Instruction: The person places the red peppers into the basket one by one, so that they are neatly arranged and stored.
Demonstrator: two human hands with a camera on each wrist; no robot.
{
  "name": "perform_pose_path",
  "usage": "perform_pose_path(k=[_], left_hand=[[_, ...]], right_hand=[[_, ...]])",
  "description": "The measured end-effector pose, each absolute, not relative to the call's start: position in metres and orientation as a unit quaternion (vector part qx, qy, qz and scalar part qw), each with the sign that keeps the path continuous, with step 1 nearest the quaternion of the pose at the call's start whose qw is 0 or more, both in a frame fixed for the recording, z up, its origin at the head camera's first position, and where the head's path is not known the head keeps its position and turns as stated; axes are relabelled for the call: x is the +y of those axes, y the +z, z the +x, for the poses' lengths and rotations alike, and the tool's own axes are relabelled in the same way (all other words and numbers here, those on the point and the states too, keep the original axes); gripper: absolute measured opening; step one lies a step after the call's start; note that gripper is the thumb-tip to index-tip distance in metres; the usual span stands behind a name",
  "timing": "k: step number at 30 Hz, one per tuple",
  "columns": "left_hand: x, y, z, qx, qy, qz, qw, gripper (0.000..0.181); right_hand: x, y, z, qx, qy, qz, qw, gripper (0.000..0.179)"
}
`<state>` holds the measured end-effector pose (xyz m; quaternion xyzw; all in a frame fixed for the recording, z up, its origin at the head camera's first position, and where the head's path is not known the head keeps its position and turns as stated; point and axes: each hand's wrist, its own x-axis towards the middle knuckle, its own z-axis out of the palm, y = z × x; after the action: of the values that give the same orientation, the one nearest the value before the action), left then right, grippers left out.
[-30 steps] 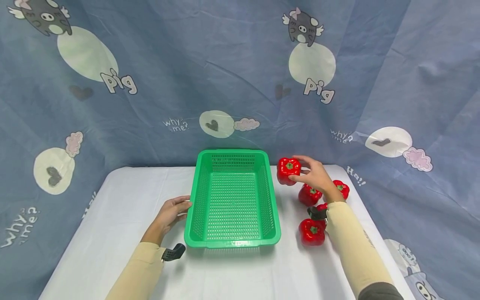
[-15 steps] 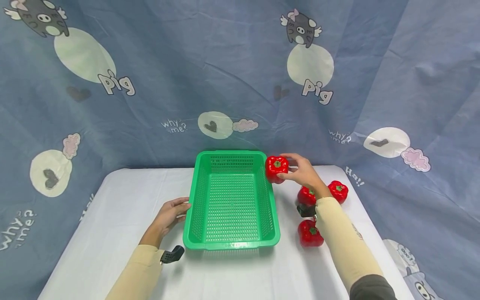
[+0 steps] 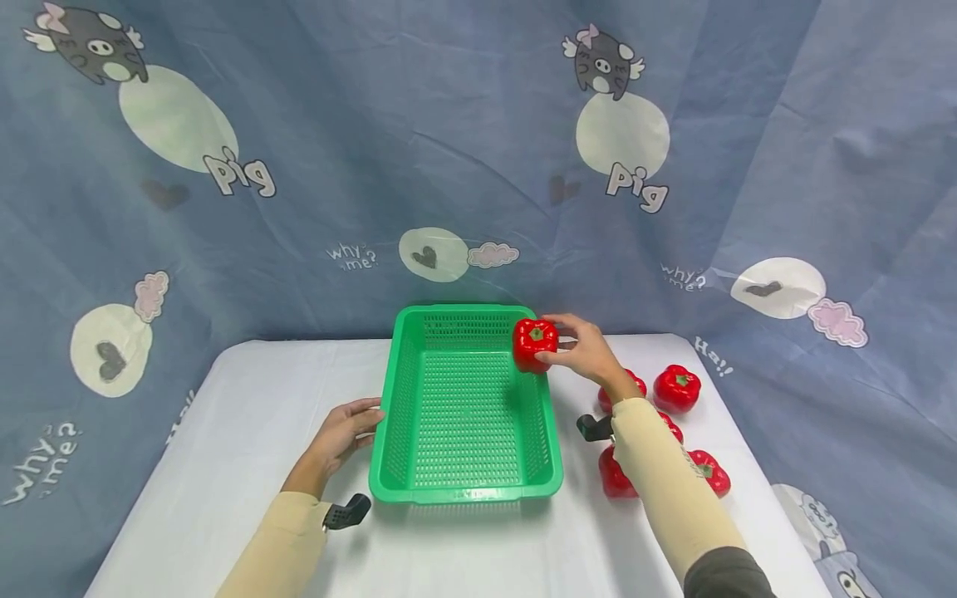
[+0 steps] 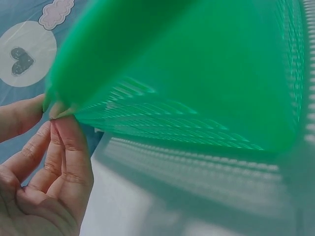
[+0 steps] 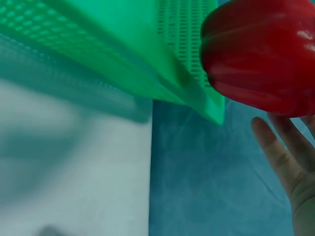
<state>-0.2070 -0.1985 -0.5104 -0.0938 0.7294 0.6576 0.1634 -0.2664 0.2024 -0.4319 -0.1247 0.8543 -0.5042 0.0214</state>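
Note:
A red bell pepper (image 3: 535,345) is held up over the far right corner of the green plastic basket (image 3: 465,496). My right hand (image 3: 586,353) grips it from the right, thumb on the near side and fingers on the far side. The right wrist view has the pepper (image 5: 261,56) large beside the basket's slanted wall (image 5: 133,64), with fingers (image 5: 283,157) against its underside. At the basket's left rim, my left hand (image 3: 342,436) pinches the edge. Up close, its fingers (image 4: 71,142) meet the rim from below; the thumb tip lies beside it.
Several more red bell peppers stand on the white table right of the basket, including one at the back right (image 3: 676,389) and one at the outer edge (image 3: 710,473). The right forearm (image 3: 673,482) partly covers others. A blue printed curtain (image 3: 478,149) hangs behind the table.
My right hand has carried the bell pepper leftward, from beside the basket to over its far right corner. The left hand and basket have stayed in place.

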Motion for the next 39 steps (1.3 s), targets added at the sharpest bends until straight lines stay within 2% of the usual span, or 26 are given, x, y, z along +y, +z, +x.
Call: perform_pose_path(k=[16,39], left_hand=[[-0.199,-0.511,-0.205,0.739,0.646,-0.1,0.162,0.049],[-0.199,-0.51,-0.21,0.739,0.644,-0.096,0.175,0.05]], right_hand=[[0.174,-0.45,-0.279,0.838,-0.528,-0.127,0.046,0.065],[0.136,-0.461,-0.29,0.842,-0.531,-0.065,0.064,0.062]])
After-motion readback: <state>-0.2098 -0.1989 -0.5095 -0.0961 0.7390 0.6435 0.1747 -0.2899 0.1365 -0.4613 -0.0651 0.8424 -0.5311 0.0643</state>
